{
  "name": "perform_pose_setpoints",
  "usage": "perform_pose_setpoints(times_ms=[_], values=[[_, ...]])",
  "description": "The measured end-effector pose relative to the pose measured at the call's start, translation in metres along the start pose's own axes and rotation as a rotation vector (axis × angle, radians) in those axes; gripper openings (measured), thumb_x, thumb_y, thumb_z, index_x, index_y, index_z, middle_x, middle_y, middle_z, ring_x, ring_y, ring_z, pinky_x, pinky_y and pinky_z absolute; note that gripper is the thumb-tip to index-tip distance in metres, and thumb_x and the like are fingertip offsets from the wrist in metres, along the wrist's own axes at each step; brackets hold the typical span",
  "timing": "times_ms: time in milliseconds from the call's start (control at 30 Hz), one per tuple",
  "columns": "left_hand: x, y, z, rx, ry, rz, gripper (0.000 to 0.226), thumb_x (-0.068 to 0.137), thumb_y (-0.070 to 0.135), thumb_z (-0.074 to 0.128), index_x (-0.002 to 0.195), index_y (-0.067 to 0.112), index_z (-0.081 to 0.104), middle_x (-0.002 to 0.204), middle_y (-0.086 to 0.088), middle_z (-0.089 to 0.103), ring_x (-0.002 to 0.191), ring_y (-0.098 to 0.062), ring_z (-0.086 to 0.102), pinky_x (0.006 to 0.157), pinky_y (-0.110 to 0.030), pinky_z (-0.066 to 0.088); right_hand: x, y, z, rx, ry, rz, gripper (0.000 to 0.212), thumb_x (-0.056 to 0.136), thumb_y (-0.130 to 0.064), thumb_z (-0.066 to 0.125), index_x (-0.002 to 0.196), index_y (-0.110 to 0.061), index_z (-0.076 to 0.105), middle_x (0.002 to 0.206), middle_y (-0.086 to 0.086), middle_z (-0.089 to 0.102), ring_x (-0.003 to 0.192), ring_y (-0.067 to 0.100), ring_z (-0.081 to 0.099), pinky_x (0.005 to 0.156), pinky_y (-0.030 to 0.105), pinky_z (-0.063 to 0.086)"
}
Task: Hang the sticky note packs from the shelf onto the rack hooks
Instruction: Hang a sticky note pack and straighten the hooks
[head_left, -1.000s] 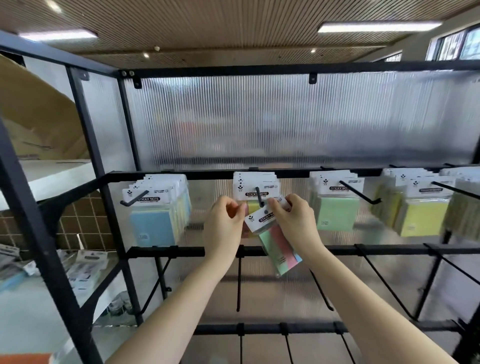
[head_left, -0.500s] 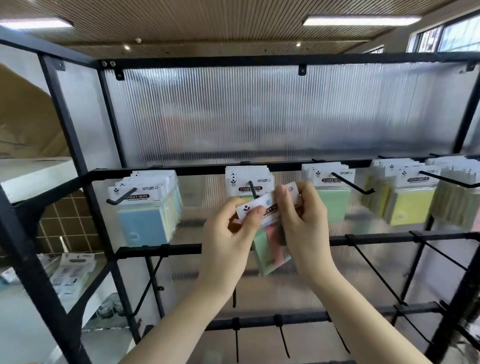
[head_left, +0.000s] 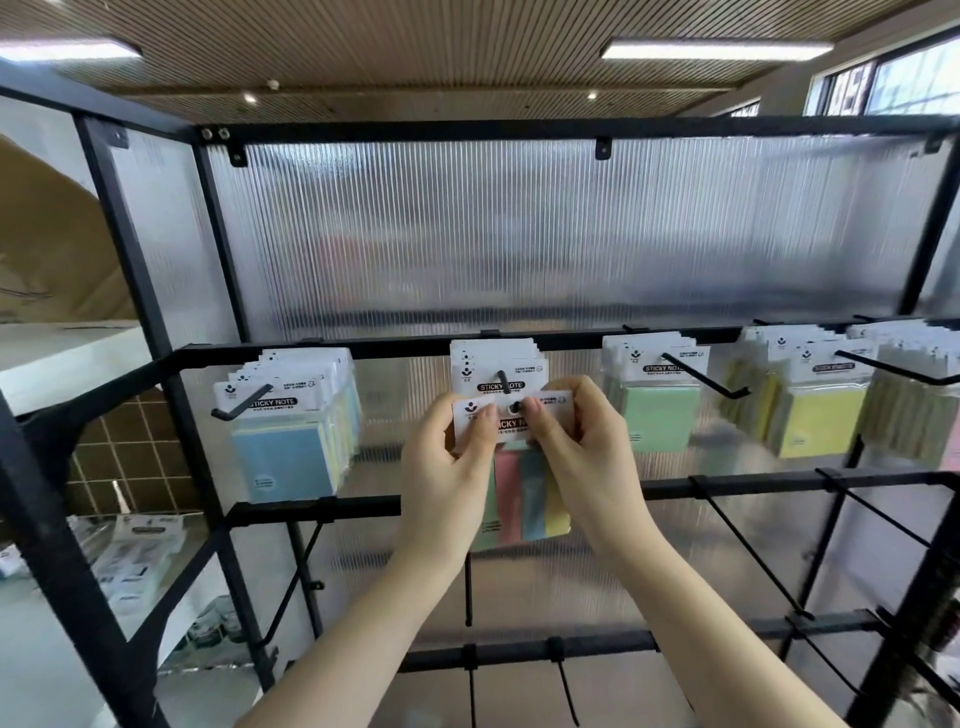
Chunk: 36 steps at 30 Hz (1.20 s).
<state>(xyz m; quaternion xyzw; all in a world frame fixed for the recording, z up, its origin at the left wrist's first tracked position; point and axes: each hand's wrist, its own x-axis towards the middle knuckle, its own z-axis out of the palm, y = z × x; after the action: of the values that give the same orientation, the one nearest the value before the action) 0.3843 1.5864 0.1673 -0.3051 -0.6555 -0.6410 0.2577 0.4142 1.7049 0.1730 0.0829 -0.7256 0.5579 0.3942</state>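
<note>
Black wire rack (head_left: 519, 340) with ribbed translucent backing is carrying hung packs on its hooks. Left hand (head_left: 447, 467) and right hand (head_left: 582, 447) are both pinching a striped sticky note pack (head_left: 524, 493) by its header card — hole sitting at the middle hook (head_left: 503, 382) tip, in front of hung packs (head_left: 491, 366).

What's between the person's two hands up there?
In the head view, the white header card of a multicoloured sticky note pack, its hole at the hook tip; left hand and right hand pinch it.
</note>
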Motion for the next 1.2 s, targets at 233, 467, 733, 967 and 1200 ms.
perform_pose_setpoints(times_ms=[233, 467, 733, 967, 1200], values=[[0.011, -0.027, 0.007, 0.191, 0.149, -0.034, 0.018, 0.087, 0.02, 0.066, 0.092, 0.012, 0.051, 0.076, 0.003, 0.049, 0.068, -0.01, 0.047, 0.063, -0.011, 0.038, 0.005, 0.018, -0.002, -0.128, 0.02, 0.086, 0.033, 0.087, -0.014, 0.068, 0.11, -0.024, 0.047, 0.103, -0.01, 0.058, 0.094, 0.0, 0.055, 0.079, 0.012, 0.044], [0.017, -0.059, 0.011, 0.273, 0.211, -0.135, 0.022, 0.086, 0.022, 0.068, 0.093, 0.011, 0.05, 0.088, -0.002, 0.054, 0.075, -0.01, 0.052, 0.066, -0.004, 0.038, 0.018, 0.043, 0.0, -0.188, -0.013, 0.289, 0.046, 0.088, -0.021, 0.067, 0.126, -0.012, 0.044, 0.115, 0.002, 0.052, 0.1, 0.014, 0.053, 0.084, 0.024, 0.049], [0.025, -0.066, 0.013, 0.339, 0.225, -0.18, 0.027, 0.089, 0.031, 0.064, 0.102, 0.01, 0.052, 0.093, -0.003, 0.061, 0.082, -0.015, 0.058, 0.062, -0.008, 0.039, 0.029, 0.063, 0.005, -0.236, -0.087, 0.316, 0.03, 0.09, -0.034, 0.063, 0.11, -0.019, 0.045, 0.101, -0.005, 0.054, 0.089, 0.008, 0.053, 0.06, 0.01, 0.038], [0.008, -0.066, 0.005, 0.408, 0.18, -0.324, 0.023, 0.09, 0.03, 0.064, 0.092, 0.011, 0.051, 0.079, 0.006, 0.056, 0.073, -0.01, 0.054, 0.059, -0.007, 0.038, 0.014, 0.078, 0.007, -0.332, -0.211, 0.442, 0.032, 0.088, -0.036, 0.066, 0.102, -0.017, 0.044, 0.095, -0.003, 0.055, 0.077, 0.004, 0.051, 0.057, 0.014, 0.038], [-0.047, -0.079, -0.024, 0.715, -0.158, -0.496, 0.019, 0.095, 0.033, 0.055, 0.098, 0.016, 0.061, 0.09, 0.004, 0.064, 0.086, -0.015, 0.062, 0.075, -0.037, 0.053, -0.023, 0.091, 0.007, -0.447, -0.377, 0.613, 0.029, 0.096, -0.026, 0.053, 0.115, -0.004, 0.057, 0.093, 0.008, 0.062, 0.071, 0.014, 0.054, 0.054, 0.022, 0.04]])
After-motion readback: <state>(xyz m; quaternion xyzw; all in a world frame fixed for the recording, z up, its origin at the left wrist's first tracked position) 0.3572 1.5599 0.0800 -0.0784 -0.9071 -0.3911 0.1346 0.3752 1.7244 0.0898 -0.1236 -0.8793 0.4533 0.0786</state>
